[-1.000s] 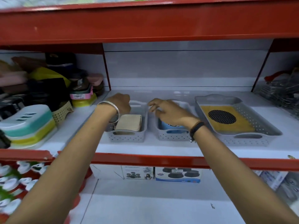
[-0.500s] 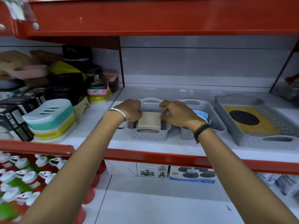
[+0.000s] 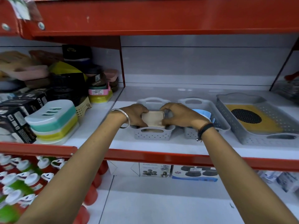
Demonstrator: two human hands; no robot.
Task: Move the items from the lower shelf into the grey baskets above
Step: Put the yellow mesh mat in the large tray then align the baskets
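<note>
Left bay of upper shelf: stacked soap cases (image 3: 51,120), teal over yellow, white lid slotted. Black boxes (image 3: 17,113) just behind and left of them. A cream perforated basket (image 3: 83,107) sits right of the cases. Pink and yellow containers (image 3: 100,94) with a price label stand near the red divider (image 3: 122,67). Below left: white caps (image 3: 24,173), blurred. Lower shelf, at back: two printed cartons (image 3: 178,171).

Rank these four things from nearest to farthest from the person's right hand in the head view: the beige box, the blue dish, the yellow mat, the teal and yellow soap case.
From the right hand:
1. Beige box, touching its fingers, in the left small basket.
2. Blue dish, just right, middle basket.
3. Yellow mat, farther right, large tray.
4. Teal and yellow soap case, far left.
</note>
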